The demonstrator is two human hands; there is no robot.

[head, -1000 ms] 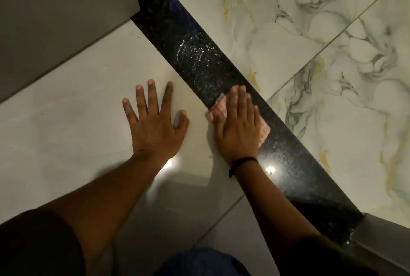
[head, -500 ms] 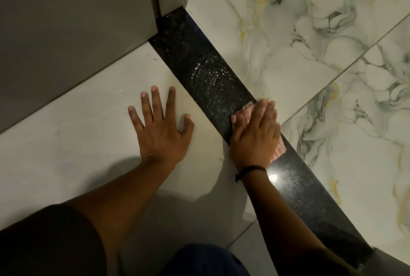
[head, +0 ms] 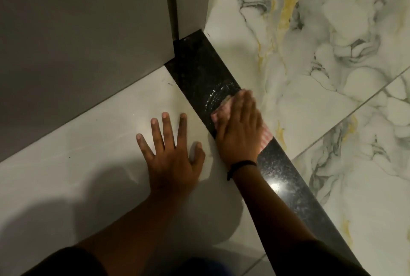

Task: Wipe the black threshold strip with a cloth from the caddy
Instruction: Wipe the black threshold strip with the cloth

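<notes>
The black threshold strip (head: pixel 280 172) runs diagonally across the floor from the grey door frame at the top down to the lower right. My right hand (head: pixel 238 129) lies flat on a pink cloth (head: pixel 221 112), pressing it onto the strip. The cloth shows at the fingertips and at the right side of the palm. Just ahead of the cloth, whitish smears (head: pixel 218 92) mark the strip. My left hand (head: pixel 170 156) rests flat, fingers spread, on the pale tile left of the strip, holding nothing. The caddy is not in view.
A grey door (head: pixel 84 38) and its frame (head: pixel 190 3) stand at the top left, meeting the strip's far end. White marble tiles with grey and gold veins (head: pixel 321 58) lie right of the strip. Plain pale tiles (head: pixel 77 164) lie on the left.
My right hand has slid the cloth up along the strip toward the door frame, reaching the whitish smears. The view has moved forward with it. The left hand stays planted on the tile.
</notes>
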